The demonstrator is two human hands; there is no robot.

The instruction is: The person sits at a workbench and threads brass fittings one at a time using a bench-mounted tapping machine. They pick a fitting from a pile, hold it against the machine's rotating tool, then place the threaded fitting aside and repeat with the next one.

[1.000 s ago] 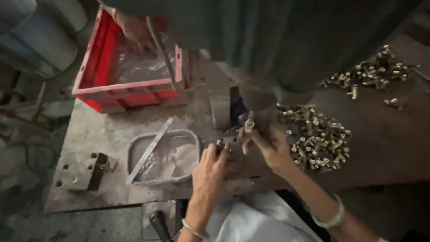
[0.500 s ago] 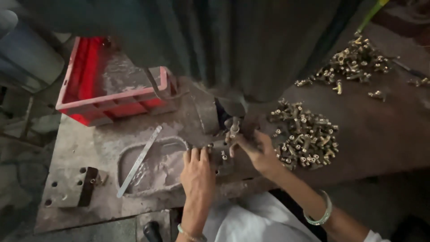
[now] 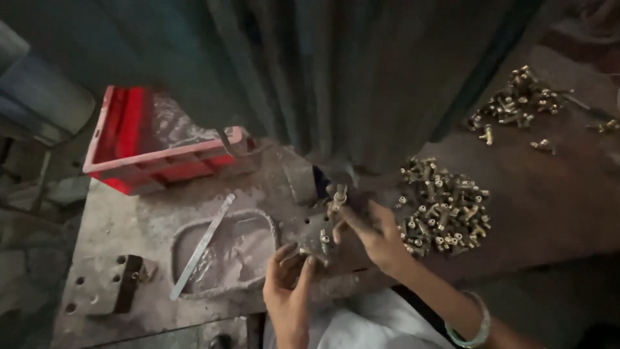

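Observation:
My right hand (image 3: 374,232) pinches a small brass fitting (image 3: 338,194) and holds it upright at the metal fixture (image 3: 316,229) under the dark green machine (image 3: 336,71). My left hand (image 3: 287,284) rests with its fingertips on the front edge of the same fixture, where another brass piece (image 3: 325,240) sits. A pile of brass fittings (image 3: 445,207) lies on the bench just right of my right hand. A bangle circles my right wrist.
A red plastic crate (image 3: 161,169) lined with clear plastic stands at the back left. A shallow oval recess (image 3: 226,249) with a flat metal strip (image 3: 201,245) lies left of the fixture. A drilled steel block (image 3: 103,284) sits front left. More brass fittings (image 3: 516,100) lie far right.
The view has shifted right and downward. My right hand has lifted the brass fitting closer to the machine head, and my left hand stays at the fixture's front edge.

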